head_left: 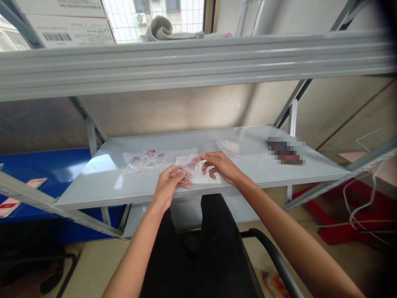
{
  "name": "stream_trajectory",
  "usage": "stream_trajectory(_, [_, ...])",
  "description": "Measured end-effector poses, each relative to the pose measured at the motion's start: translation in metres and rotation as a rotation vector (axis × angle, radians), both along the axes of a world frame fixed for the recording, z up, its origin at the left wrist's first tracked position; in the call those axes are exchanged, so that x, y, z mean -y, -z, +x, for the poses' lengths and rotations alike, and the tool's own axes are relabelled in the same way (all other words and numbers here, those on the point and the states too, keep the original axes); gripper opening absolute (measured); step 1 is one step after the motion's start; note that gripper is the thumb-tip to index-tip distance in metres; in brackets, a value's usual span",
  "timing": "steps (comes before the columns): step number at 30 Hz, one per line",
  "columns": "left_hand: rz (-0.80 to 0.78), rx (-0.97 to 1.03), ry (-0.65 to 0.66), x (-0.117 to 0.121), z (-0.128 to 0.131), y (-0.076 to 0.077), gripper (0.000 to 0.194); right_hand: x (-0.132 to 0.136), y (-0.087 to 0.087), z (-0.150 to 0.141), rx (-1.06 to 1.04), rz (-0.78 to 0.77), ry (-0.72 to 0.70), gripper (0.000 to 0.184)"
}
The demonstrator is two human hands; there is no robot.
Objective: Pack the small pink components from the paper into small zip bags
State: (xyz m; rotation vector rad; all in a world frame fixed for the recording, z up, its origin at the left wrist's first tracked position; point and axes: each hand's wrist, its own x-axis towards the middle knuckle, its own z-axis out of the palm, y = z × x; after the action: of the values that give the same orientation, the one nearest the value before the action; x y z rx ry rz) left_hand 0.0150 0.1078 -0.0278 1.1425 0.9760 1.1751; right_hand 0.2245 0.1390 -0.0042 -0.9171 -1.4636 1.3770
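Note:
My left hand (170, 186) and my right hand (219, 167) reach over a grey metal shelf (254, 145). Between them is a small clear plastic bag (192, 162) with pink-red contents. My left fingertips pinch its lower left corner. My right fingers touch its right edge, with the fingers spread, and I cannot tell whether they grip it. Under the hands lies a white sheet (201, 177). Several similar bags (147, 161) lie in a loose heap to the left, and another bag (228, 148) lies further back. A pixelated dark object (285, 151) rests at the right.
A grey shelf beam (186, 66) crosses above the hands, carrying a cardboard box (68, 25). Metal uprights frame the shelf. A blue surface (46, 174) lies to the left. A red mat (325, 219) and white cables (362, 198) lie low at right. A black chair armrest (273, 256) curves below.

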Motion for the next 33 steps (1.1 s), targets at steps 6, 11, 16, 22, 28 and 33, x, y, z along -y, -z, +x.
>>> stream_trajectory(6, [0.067, -0.12, -0.016, -0.055, -0.006, 0.002, 0.032, -0.039, 0.026, 0.005, 0.09, 0.024, 0.132, 0.036])
stream_trajectory(11, [0.1, -0.193, -0.05, -0.073, -0.005, 0.016, 0.032, -0.056, 0.053, 0.007, 0.096, 0.022, 0.175, 0.036])
stream_trajectory(16, [0.136, -0.241, -0.073, -0.079, -0.006, 0.023, 0.03, -0.063, 0.064, 0.002, -0.007, 0.016, 0.189, 0.04])
stream_trajectory(22, [0.171, -0.268, -0.104, -0.084, -0.009, 0.023, 0.032, -0.066, 0.062, 0.003, -0.069, 0.037, 0.186, 0.062])
stream_trajectory(28, [0.227, -0.294, -0.146, -0.091, -0.009, 0.021, 0.027, -0.071, 0.061, 0.003, 0.036, 0.054, 0.154, 0.04])
stream_trajectory(33, [0.289, -0.326, -0.164, -0.096, -0.009, 0.019, 0.023, -0.073, 0.065, 0.003, 0.036, 0.04, 0.153, 0.04])
